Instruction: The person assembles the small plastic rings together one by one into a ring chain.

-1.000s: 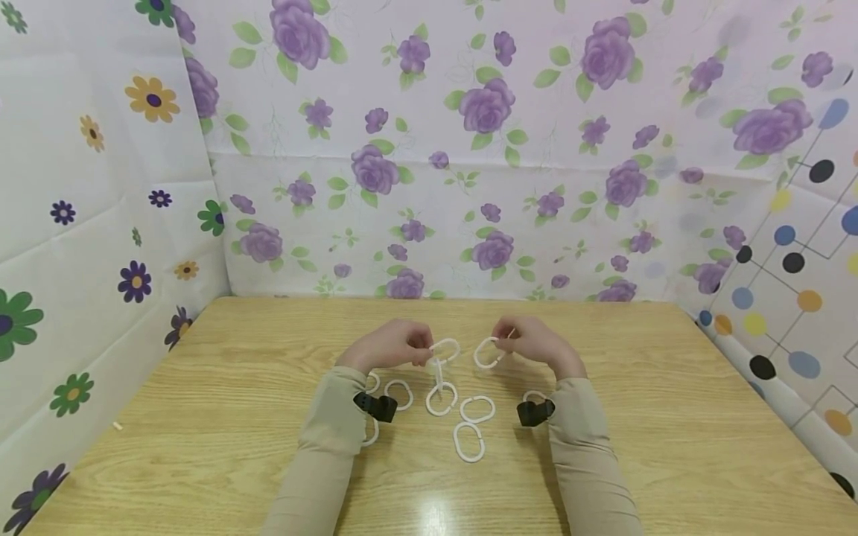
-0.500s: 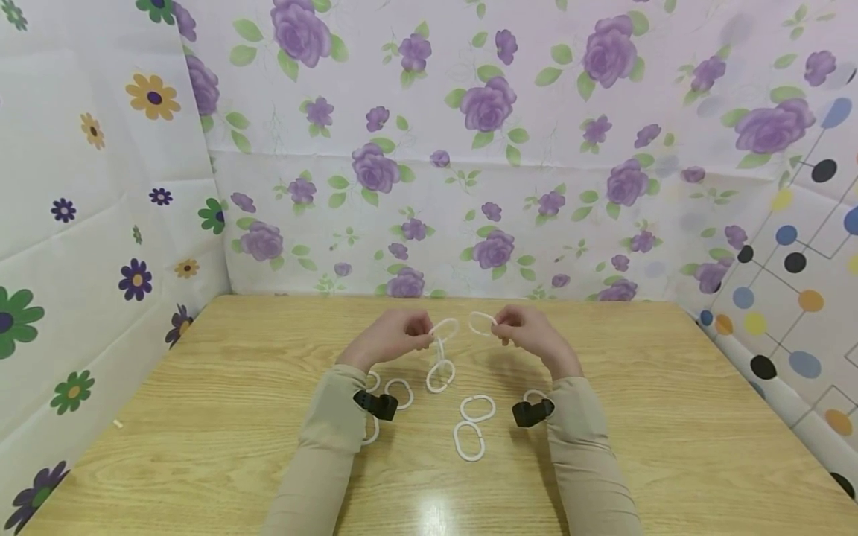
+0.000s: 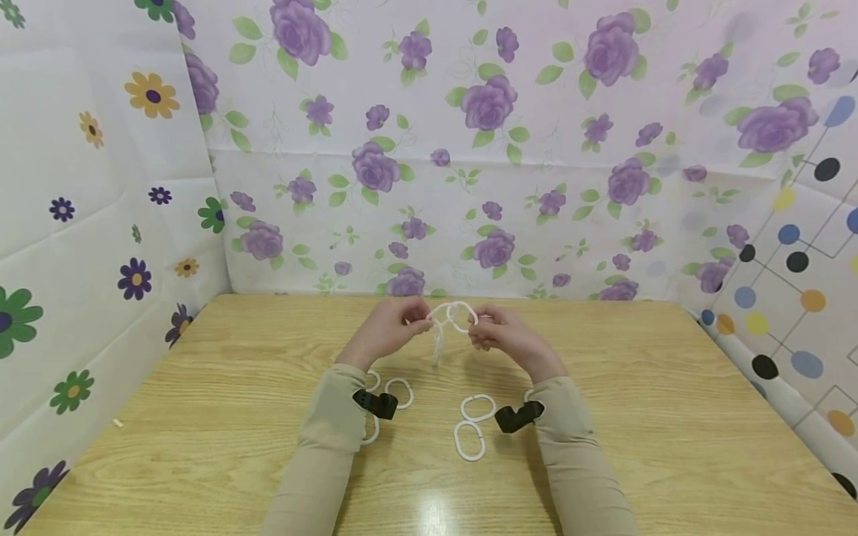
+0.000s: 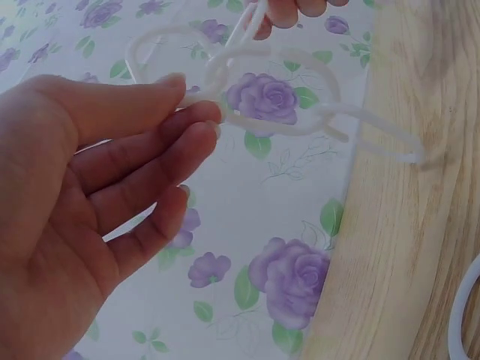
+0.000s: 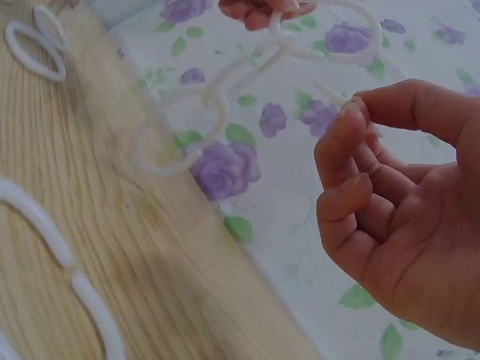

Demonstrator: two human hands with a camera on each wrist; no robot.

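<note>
White plastic chain links are in both hands above the far part of the table. My left hand point(image 3: 395, 327) pinches one link point(image 4: 165, 31) between thumb and fingertips. From it hangs a joined middle link point(image 4: 289, 129), with an end link point(image 4: 382, 135) hooked below that. Opposite, my right hand point(image 3: 506, 335) pinches a single link point(image 3: 462, 303) at its right side. The two held links overlap in the head view, close together. In the right wrist view, the right fingers mostly cover their own link.
Two loose links, the upper one point(image 3: 494, 408) and the lower one point(image 3: 456, 441), lie at mid-table. Several others, including one link point(image 3: 412, 394), lie by the left wrist. Another sits partly hidden behind the right wrist's camera point(image 3: 519, 417). Flowered cloth point(image 3: 429, 223) hangs behind the table point(image 3: 234, 461).
Both hands have risen, and the right hand has moved left, bringing its link up against the left hand's link. The hanging chain has lifted with the left hand.
</note>
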